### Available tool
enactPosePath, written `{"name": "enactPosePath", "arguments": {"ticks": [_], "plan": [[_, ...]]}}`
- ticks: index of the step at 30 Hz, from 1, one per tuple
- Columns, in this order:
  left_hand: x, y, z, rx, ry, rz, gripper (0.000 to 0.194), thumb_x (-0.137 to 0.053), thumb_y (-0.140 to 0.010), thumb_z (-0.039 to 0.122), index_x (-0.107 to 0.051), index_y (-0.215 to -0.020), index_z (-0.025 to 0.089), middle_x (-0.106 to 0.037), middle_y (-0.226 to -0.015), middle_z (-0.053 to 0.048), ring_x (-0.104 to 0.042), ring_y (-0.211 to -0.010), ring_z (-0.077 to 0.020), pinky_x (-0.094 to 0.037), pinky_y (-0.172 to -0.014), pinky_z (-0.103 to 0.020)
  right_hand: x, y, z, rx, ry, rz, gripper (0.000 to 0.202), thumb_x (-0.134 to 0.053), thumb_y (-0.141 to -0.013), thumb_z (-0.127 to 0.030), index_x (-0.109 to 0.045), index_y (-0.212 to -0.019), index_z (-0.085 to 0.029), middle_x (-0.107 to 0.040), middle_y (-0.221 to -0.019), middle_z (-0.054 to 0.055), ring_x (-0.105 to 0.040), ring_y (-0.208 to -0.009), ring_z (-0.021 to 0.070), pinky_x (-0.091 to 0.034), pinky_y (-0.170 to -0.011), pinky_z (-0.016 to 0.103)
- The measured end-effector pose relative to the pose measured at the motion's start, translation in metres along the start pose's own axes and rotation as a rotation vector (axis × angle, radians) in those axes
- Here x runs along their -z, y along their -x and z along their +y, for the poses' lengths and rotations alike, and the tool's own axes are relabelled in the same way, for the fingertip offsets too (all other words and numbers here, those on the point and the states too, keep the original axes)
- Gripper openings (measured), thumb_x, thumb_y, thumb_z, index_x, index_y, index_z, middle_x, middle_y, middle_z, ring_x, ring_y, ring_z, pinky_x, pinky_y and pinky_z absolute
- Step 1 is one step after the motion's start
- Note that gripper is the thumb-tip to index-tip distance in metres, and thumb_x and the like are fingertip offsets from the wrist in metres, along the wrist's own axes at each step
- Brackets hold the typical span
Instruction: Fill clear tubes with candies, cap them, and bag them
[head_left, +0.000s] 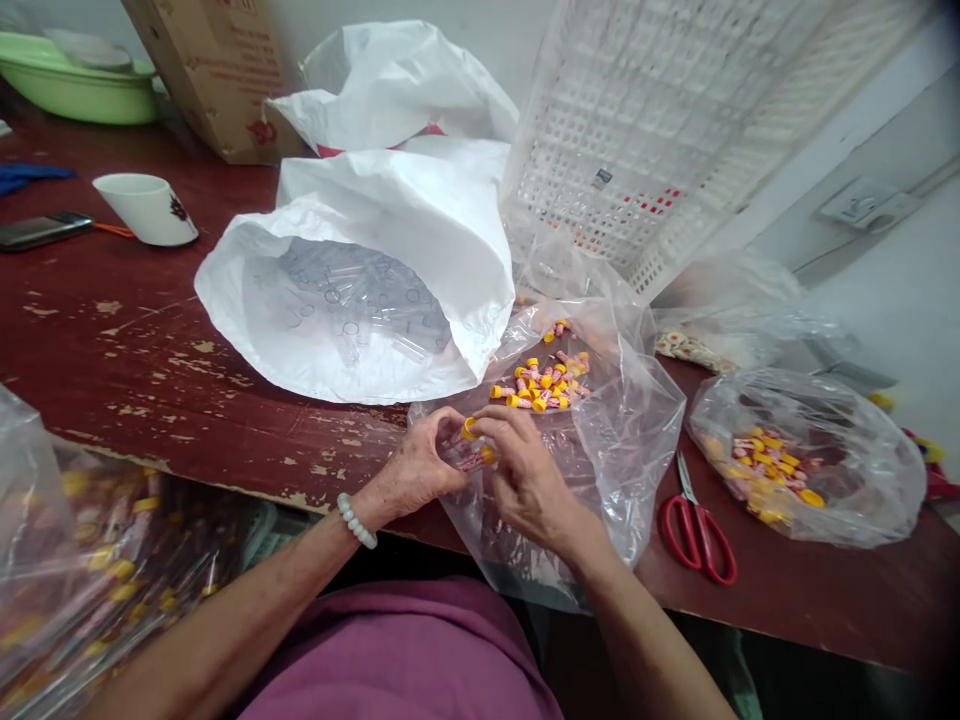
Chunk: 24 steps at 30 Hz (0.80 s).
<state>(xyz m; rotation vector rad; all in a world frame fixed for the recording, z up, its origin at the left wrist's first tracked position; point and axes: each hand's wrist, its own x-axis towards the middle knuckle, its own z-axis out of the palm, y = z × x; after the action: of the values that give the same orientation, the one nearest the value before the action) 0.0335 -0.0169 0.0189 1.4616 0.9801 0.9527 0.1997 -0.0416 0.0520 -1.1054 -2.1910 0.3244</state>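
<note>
Your left hand (424, 460) grips two yellow-capped tubes (471, 462) narrowly above the near table (135, 310) edge; your right hand (529, 470) bends its fingers to their caps, though whether it pinches I can't tell. Beyond gapes a white sack (247, 320) of clear tubes (360, 300). A clear bag (622, 400) of yellow-capped pieces (546, 382) crowds your right, then red-handled scissors (701, 535). Far left, the cardboard box's (217, 75) red print is illegible, as is the far-right white basket's (615, 130) label (602, 178).
</note>
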Motion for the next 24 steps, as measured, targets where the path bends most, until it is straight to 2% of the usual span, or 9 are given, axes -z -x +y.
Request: {"name": "enactPosePath", "arguments": {"ticks": [3, 6, 8, 12, 15, 17, 19, 21, 24], "plan": [[0.002, 0.003, -0.006, 0.15, 0.093, 0.035, 0.043, -0.066, -0.049, 0.003, -0.056, -0.09, 0.013, -0.06, -0.083, 0.0, -0.055, -0.072, -0.012, -0.046, -0.06, -0.02, -0.013, -0.001, 0.013, 0.019, 0.043, -0.03, 0.057, -0.041, -0.06, 0.001, -0.059, -0.11, -0.02, -0.053, -0.121, 0.009, -0.048, -0.112, 0.0224, -0.043, -0.095, 0.041], [0.01, 0.005, -0.012, 0.306, 0.24, 0.085, 0.052, -0.071, -0.049, 0.009, -0.053, -0.097, 0.014, -0.058, -0.085, 0.0, -0.052, -0.055, -0.0096, -0.041, -0.041, -0.019, -0.014, -0.014, 0.044, -0.072, 0.091, 0.071, 0.045, -0.038, -0.07, -0.001, -0.062, -0.103, -0.019, -0.059, -0.111, 0.009, -0.053, -0.104, 0.0195, -0.045, -0.09, 0.035], [0.015, 0.005, -0.016, 0.345, 0.342, 0.099, 0.055, -0.073, -0.051, 0.013, -0.051, -0.1, 0.015, -0.058, -0.081, 0.001, -0.051, -0.048, -0.0094, -0.039, -0.036, -0.02, -0.01, -0.027, 0.067, -0.194, 0.257, 0.096, 0.034, -0.039, -0.08, -0.006, -0.062, -0.101, -0.018, -0.063, -0.102, 0.009, -0.055, -0.097, 0.0207, -0.044, -0.088, 0.035], [0.02, 0.004, -0.017, 0.311, 0.439, 0.104, 0.052, -0.076, -0.054, 0.017, -0.05, -0.099, 0.015, -0.057, -0.076, 0.002, -0.053, -0.046, -0.0103, -0.043, -0.036, -0.021, -0.014, -0.051, 0.097, -0.285, 0.604, -0.184, 0.019, -0.05, -0.085, -0.026, -0.066, -0.091, -0.017, -0.067, -0.096, 0.011, -0.055, -0.095, 0.0263, -0.041, -0.084, 0.037], [0.017, 0.004, -0.016, 0.261, 0.443, 0.111, 0.051, -0.077, -0.053, 0.016, -0.051, -0.096, 0.015, -0.057, -0.08, 0.001, -0.052, -0.048, -0.0091, -0.045, -0.037, -0.021, -0.022, -0.058, 0.104, -0.325, 0.654, -0.292, 0.019, -0.049, -0.086, -0.025, -0.065, -0.087, -0.014, -0.066, -0.094, 0.014, -0.056, -0.094, 0.0273, -0.042, -0.08, 0.036], [0.016, 0.004, -0.016, 0.224, 0.419, 0.117, 0.052, -0.078, -0.053, 0.015, -0.052, -0.097, 0.015, -0.058, -0.084, 0.0, -0.053, -0.053, -0.01, -0.045, -0.038, -0.021, -0.023, -0.057, 0.103, -0.351, 0.569, -0.199, 0.019, -0.047, -0.086, -0.019, -0.063, -0.093, -0.013, -0.066, -0.097, 0.015, -0.057, -0.095, 0.0263, -0.042, -0.082, 0.037], [0.015, 0.004, -0.017, 0.204, 0.372, 0.126, 0.054, -0.077, -0.053, 0.015, -0.052, -0.101, 0.015, -0.059, -0.089, -0.002, -0.054, -0.059, -0.0118, -0.044, -0.039, -0.02, -0.017, -0.052, 0.095, -0.397, 0.333, -0.013, 0.019, -0.049, -0.085, -0.02, -0.06, -0.1, -0.013, -0.065, -0.098, 0.013, -0.059, -0.091, 0.0231, -0.044, -0.081, 0.036], [0.014, 0.002, -0.018, 0.178, 0.295, 0.149, 0.055, -0.077, -0.052, 0.015, -0.053, -0.102, 0.015, -0.06, -0.093, -0.004, -0.056, -0.066, -0.0137, -0.044, -0.042, -0.019, -0.011, -0.044, 0.075, -0.456, -0.036, 0.165, 0.022, -0.051, -0.086, -0.028, -0.055, -0.104, -0.016, -0.064, -0.095, 0.009, -0.06, -0.082, 0.0185, -0.047, -0.075, 0.032], [0.01, -0.001, -0.017, 0.082, 0.186, 0.167, 0.052, -0.075, -0.051, 0.011, -0.054, -0.098, 0.014, -0.061, -0.096, -0.005, -0.058, -0.081, -0.0161, -0.05, -0.063, -0.023, -0.007, -0.028, 0.033, -0.462, -0.482, 0.288, 0.026, -0.054, -0.086, -0.037, -0.048, -0.106, -0.02, -0.062, -0.09, 0.003, -0.06, -0.076, 0.0139, -0.048, -0.068, 0.027]]}}
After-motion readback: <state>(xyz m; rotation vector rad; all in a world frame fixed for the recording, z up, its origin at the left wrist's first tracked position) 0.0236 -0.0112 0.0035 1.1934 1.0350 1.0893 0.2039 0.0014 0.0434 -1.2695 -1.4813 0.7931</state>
